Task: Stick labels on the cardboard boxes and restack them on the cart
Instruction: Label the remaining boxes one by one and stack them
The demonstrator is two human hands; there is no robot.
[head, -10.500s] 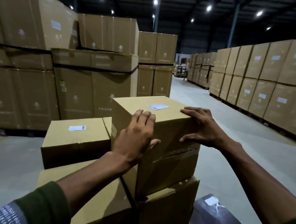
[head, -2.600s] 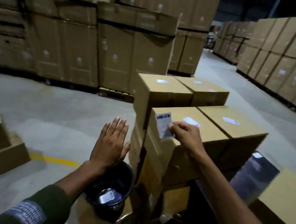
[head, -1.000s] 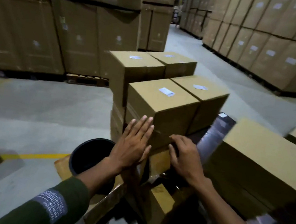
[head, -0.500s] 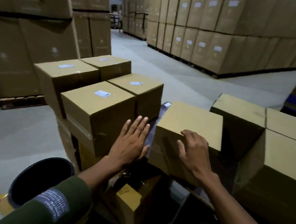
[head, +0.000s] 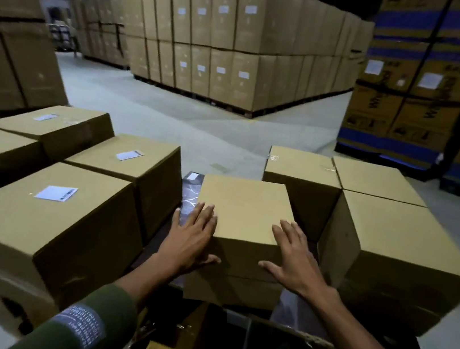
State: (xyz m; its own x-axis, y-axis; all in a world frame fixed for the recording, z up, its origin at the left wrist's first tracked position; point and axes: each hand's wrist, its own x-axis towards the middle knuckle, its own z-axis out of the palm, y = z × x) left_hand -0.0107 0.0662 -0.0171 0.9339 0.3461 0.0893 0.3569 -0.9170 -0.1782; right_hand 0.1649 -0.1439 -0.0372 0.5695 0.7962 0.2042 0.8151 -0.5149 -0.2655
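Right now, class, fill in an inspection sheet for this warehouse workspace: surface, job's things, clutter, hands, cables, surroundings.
Surface: grey concrete floor; a dark sheet shows between the box groups.
Job's things: unlabelled box at centre, three more plain boxes to its right; labelled boxes at left, each with a white label on top.
Clutter: open cardboard flaps below the hands, contents too dark to tell.
Hands: left hand and right hand lie flat against the centre box's near corners, fingers straight, no closed grip.
Cables: nothing seen.
Surroundings: stacked carton pallets, blue-banded cartons at right.

Both hands (head: 191,243) (head: 296,262) flat against an unlabelled box (head: 244,209).
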